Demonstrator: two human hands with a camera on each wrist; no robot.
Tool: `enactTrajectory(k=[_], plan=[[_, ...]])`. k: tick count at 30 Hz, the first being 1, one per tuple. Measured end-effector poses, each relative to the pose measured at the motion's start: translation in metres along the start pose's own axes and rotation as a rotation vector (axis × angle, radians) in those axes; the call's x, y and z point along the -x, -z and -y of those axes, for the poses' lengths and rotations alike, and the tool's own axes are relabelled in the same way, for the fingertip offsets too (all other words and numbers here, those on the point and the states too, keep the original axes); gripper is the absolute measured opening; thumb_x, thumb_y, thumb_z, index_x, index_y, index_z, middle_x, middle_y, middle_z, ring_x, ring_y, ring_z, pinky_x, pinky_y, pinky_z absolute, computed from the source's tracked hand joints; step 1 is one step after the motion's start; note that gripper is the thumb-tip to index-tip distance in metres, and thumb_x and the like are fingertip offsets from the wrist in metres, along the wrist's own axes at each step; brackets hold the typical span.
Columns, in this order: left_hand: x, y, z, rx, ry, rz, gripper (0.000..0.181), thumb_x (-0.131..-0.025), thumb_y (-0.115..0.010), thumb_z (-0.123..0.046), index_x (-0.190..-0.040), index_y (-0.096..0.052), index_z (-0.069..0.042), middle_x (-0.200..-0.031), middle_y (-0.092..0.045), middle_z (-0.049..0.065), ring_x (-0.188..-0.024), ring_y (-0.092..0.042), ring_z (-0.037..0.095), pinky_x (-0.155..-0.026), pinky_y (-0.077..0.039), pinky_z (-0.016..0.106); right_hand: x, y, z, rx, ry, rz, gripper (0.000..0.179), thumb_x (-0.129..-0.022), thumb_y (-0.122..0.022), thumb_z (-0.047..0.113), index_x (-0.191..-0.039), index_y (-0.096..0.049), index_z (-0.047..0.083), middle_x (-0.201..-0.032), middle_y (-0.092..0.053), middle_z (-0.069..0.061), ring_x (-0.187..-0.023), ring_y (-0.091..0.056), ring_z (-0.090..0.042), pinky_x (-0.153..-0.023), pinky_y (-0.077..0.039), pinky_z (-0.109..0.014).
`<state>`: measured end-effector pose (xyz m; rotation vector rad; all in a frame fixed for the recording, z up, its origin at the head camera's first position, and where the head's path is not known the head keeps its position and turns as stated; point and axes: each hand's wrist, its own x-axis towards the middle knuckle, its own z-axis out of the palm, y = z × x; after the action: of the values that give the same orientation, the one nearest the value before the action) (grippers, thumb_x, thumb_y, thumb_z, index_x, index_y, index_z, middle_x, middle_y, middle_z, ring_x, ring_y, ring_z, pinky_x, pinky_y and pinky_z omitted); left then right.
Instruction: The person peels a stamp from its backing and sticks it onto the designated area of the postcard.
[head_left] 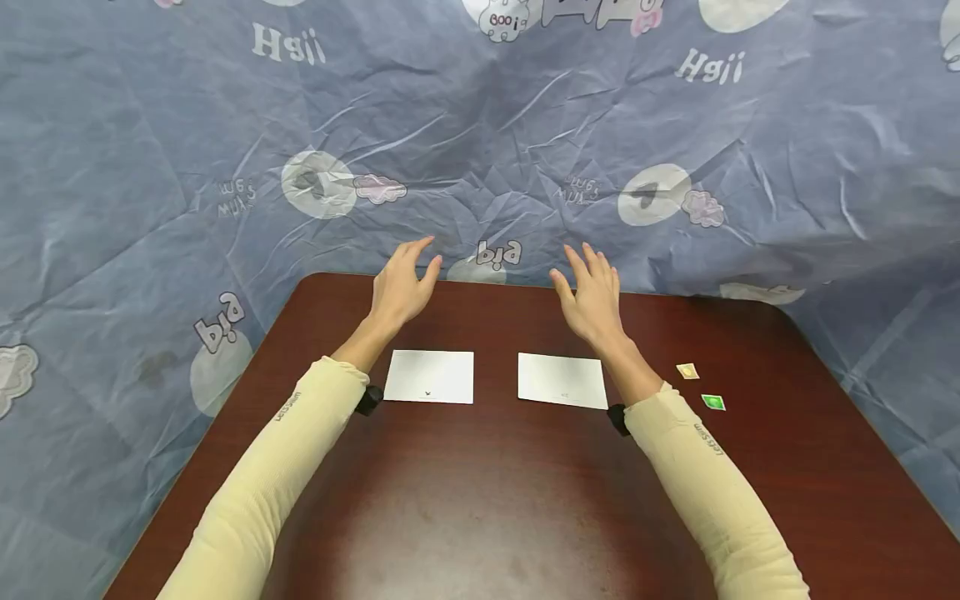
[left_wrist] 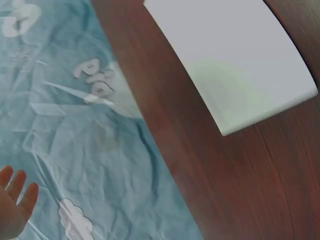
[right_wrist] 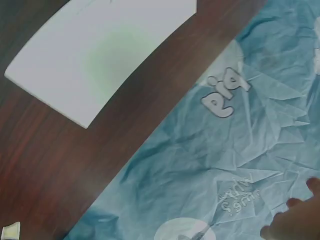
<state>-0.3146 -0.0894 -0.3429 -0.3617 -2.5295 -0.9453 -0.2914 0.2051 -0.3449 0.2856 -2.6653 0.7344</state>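
Observation:
Above the far left part of the table, my left hand point(head_left: 401, 287) is held up with its fingers extended, holding nothing. My right hand point(head_left: 592, 300) is raised likewise on the right, fingers spread and holding nothing. Nearest the left hand lies a white rectangular card point(head_left: 429, 377) with a small dark mark near its front edge; the left wrist view shows its white surface point(left_wrist: 230, 55). A second white card point(head_left: 562, 380), bearing a faint mark, lies nearest the right hand. It also appears in the right wrist view point(right_wrist: 110, 55). Neither hand touches a card.
To the right of the right forearm lie two small square pieces, one yellowish point(head_left: 687, 371) and one green point(head_left: 713, 402). The dark reddish-brown table point(head_left: 442, 483) ends at the back against a wrinkled blue printed cloth point(head_left: 465, 125).

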Motion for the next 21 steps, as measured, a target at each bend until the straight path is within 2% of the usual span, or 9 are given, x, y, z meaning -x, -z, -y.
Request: enactTrajectory(k=[3, 5, 10, 14, 17, 21], plan=[[0.003, -0.003, -0.004, 0.101, -0.018, -0.052, 0.044, -0.100, -0.050, -0.036, -0.139, -0.052, -0.018, -0.138, -0.051, 0.008, -0.119, -0.054, 0.028, -0.084, -0.048, 0.051, 0.008, -0.001, 0.003, -0.079, 0.029, -0.016, 0.056, -0.104, -0.043, 0.038, -0.149, -0.036, 0.007, -0.157, -0.020, -0.019, -0.145, -0.007, -0.037, -0.114, 0.003, -0.053], [0.006, -0.006, -0.006, 0.171, -0.031, -0.064, 0.044, -0.099, -0.052, -0.036, -0.139, -0.053, -0.017, -0.138, -0.050, 0.008, -0.118, -0.053, 0.027, -0.081, -0.048, 0.050, 0.015, -0.001, 0.006, -0.130, 0.047, -0.033, 0.052, -0.103, -0.046, 0.034, -0.146, -0.042, 0.005, -0.154, -0.025, -0.020, -0.143, -0.013, -0.039, -0.113, -0.001, -0.054], [0.020, -0.015, -0.012, 0.328, -0.069, -0.056, 0.043, -0.098, -0.054, -0.029, -0.137, -0.053, -0.011, -0.136, -0.049, 0.012, -0.116, -0.052, 0.030, -0.083, -0.048, 0.043, 0.034, -0.004, 0.009, -0.248, 0.070, -0.099, 0.039, -0.099, -0.057, 0.024, -0.131, -0.057, 0.002, -0.142, -0.042, -0.020, -0.134, -0.032, -0.039, -0.110, -0.016, -0.056], [0.032, -0.022, -0.019, 0.420, -0.095, -0.086, 0.039, -0.098, -0.056, -0.025, -0.133, -0.057, -0.009, -0.131, -0.053, 0.011, -0.111, -0.056, 0.027, -0.088, -0.048, 0.042, 0.050, -0.004, 0.011, -0.310, 0.103, -0.150, 0.034, -0.094, -0.065, 0.019, -0.123, -0.064, 0.002, -0.134, -0.051, -0.018, -0.127, -0.041, -0.037, -0.103, -0.028, -0.056], [0.039, -0.023, -0.027, 0.502, -0.119, -0.118, 0.036, -0.097, -0.057, -0.023, -0.130, -0.059, -0.008, -0.123, -0.059, 0.011, -0.102, -0.061, 0.024, -0.085, -0.050, 0.041, 0.060, -0.001, 0.013, -0.333, 0.127, -0.180, 0.031, -0.093, -0.067, 0.017, -0.120, -0.066, 0.003, -0.131, -0.054, -0.016, -0.124, -0.044, -0.034, -0.100, -0.032, -0.055], [0.048, -0.018, -0.040, 0.606, -0.143, -0.144, 0.031, -0.097, -0.059, -0.018, -0.126, -0.061, -0.005, -0.110, -0.064, 0.012, -0.091, -0.065, 0.023, -0.081, -0.052, 0.037, 0.074, 0.005, 0.012, -0.364, 0.121, -0.227, 0.027, -0.093, -0.067, 0.015, -0.117, -0.067, 0.003, -0.127, -0.057, -0.017, -0.122, -0.046, -0.031, -0.099, -0.034, -0.052]])
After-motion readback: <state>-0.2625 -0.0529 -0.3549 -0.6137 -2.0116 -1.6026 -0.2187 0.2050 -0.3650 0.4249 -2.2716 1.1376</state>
